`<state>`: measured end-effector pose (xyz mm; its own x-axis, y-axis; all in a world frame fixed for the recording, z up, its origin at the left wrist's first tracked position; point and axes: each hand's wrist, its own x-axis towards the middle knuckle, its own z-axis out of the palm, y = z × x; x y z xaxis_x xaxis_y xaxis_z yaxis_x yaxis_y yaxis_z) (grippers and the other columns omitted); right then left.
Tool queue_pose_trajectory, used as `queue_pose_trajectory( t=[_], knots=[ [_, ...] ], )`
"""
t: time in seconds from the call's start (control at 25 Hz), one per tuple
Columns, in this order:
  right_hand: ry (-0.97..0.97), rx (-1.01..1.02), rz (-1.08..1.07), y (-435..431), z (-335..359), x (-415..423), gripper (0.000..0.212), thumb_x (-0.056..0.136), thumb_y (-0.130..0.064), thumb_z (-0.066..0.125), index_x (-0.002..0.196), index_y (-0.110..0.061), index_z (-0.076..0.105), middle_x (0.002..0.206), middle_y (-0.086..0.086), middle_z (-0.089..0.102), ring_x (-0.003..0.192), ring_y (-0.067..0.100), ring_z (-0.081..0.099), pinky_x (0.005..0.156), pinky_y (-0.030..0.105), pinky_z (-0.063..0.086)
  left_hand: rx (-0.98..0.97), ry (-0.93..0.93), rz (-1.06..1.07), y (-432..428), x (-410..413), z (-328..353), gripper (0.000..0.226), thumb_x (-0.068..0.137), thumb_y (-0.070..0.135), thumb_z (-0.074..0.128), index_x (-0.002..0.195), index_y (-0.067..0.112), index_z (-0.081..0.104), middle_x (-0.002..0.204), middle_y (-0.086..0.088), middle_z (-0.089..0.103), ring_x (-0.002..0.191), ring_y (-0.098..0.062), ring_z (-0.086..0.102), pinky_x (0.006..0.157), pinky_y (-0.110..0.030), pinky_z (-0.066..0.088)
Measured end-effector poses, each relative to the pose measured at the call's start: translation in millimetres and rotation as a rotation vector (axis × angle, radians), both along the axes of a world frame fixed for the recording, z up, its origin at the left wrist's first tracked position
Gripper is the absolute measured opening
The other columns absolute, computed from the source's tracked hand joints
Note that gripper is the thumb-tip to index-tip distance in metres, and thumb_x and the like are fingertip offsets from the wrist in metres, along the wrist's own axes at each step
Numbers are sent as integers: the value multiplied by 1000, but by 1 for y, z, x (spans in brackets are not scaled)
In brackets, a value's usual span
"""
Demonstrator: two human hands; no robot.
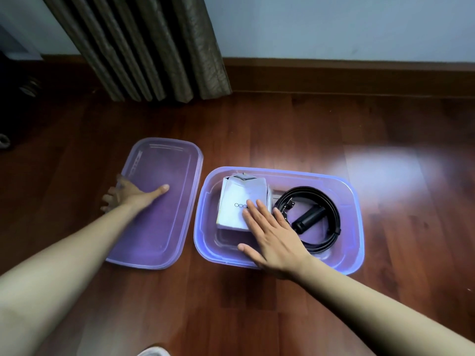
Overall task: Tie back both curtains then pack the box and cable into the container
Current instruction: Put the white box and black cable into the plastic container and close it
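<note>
Two bare hands work over a dark wooden floor. A translucent purple rectangular plastic tub sits open, with its flat translucent purple plastic lid lying just beside it at nine o'clock. The left hand grips the lid's nine o'clock edge, thumb on top and fingers curled round the rim. The right hand lies spread, its straight fingers resting on a white cardboard box inside the tub. At three o'clock of the box, a coiled black belt rings a black cylinder.

body | left hand: bare | right hand: bare | forearms: bare, uncovered to the frame edge
</note>
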<state>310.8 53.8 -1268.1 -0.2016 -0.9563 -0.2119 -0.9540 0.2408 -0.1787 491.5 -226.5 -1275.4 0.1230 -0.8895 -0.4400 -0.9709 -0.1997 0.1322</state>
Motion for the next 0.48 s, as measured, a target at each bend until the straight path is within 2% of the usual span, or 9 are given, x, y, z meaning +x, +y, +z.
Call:
queue_pose_trajectory(
  t=[0.12,0.24,0.36,0.48],
  knots=[
    [26,-10,15,0,-1,0,78,94,-60,7,135,-9,49,143,9,47,133,25,42,103,50,31,17,-23,76,-2,5,2,137,46,75,73,147,4,12,151,-26,14,139,-43,15,112,-55,21],
    [38,-35,20,0,-2,-1,78,94,-60,7,136,-8,48,143,9,47,134,26,42,103,49,35,-142,-31,28,-5,16,6,132,42,78,72,137,-2,26,143,-27,28,132,-45,30,109,-57,26],
    [-11,-59,28,2,-2,-1,77,94,-60,8,138,-8,45,145,9,45,136,25,35,103,51,36,-311,134,-30,-8,30,13,102,60,71,68,124,0,33,128,-27,46,113,-48,50,91,-52,43],
    [-70,-106,23,0,5,-3,81,91,-65,6,144,-10,33,152,8,33,141,23,18,110,49,26,-290,357,27,-10,41,22,66,81,57,59,118,4,45,118,-24,59,105,-43,56,81,-42,44]
  ],
)
